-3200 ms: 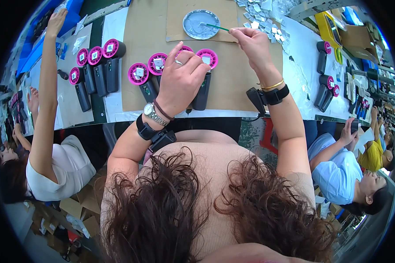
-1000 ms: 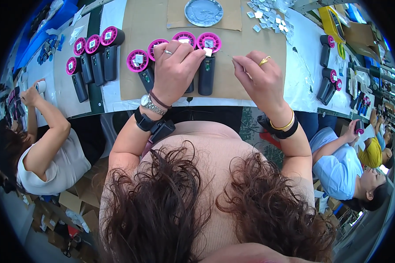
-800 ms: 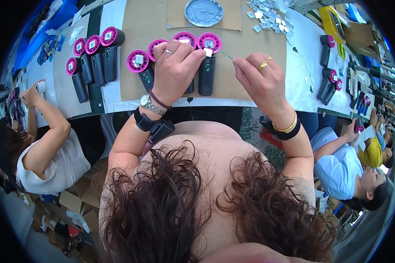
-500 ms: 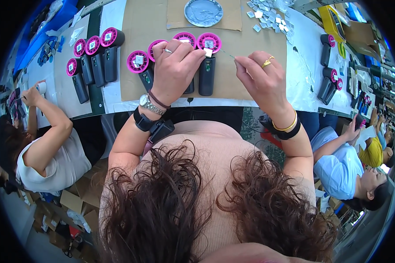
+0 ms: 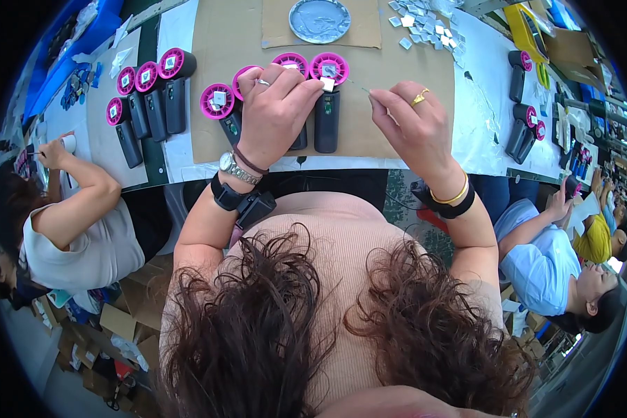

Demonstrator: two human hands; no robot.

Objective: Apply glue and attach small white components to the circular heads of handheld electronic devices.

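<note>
Between the fingertips of my left hand (image 5: 277,111) is a small white square piece (image 5: 327,84), held at the lower edge of a pink round grille (image 5: 329,69). That grille tops a dark grey handheld device (image 5: 327,122) lying on cardboard, and a grey square patch sits at its middle. My right hand (image 5: 412,120) is closed in a pinch on a thin greenish stick (image 5: 358,85), which points up-left toward the grille. Similar devices lie partly hidden under my left hand. Beside it, another device's pink grille (image 5: 217,102) bears a white square.
A round dish of grey paste (image 5: 320,21) stands at the back on cardboard (image 5: 275,36). Small square pieces (image 5: 425,29) lie scattered to its right. More pink-topped devices (image 5: 176,64) rest at left, and others (image 5: 520,132) at right. People work on both sides.
Both hands stay in nearly the same place, still pinching the square piece and the stick. The picture has shifted slightly. The person at left has moved a little.
</note>
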